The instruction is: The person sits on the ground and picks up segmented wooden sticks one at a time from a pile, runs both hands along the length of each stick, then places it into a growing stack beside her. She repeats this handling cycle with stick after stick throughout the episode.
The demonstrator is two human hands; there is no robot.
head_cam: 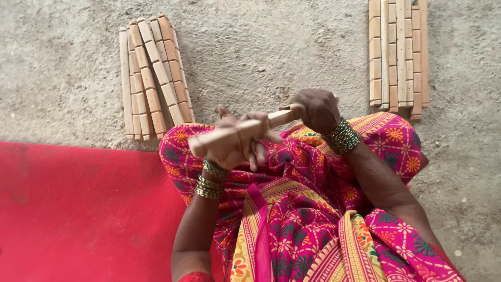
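Gripping a pale wooden stick (237,130) above the lap, the left hand (235,143) curls its fingers around the near end while the right hand (315,110) clamps shut on the far end — both wrists ringed with bangles. Two bundles of wooden sticks (151,75) (399,52) lie on the concrete floor (271,47) ahead — a red mat (78,209) alongside.

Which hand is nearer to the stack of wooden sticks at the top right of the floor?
The right hand. It grips the end of a wooden stick just below and left of that stack; the left hand is farther left, over the lap.
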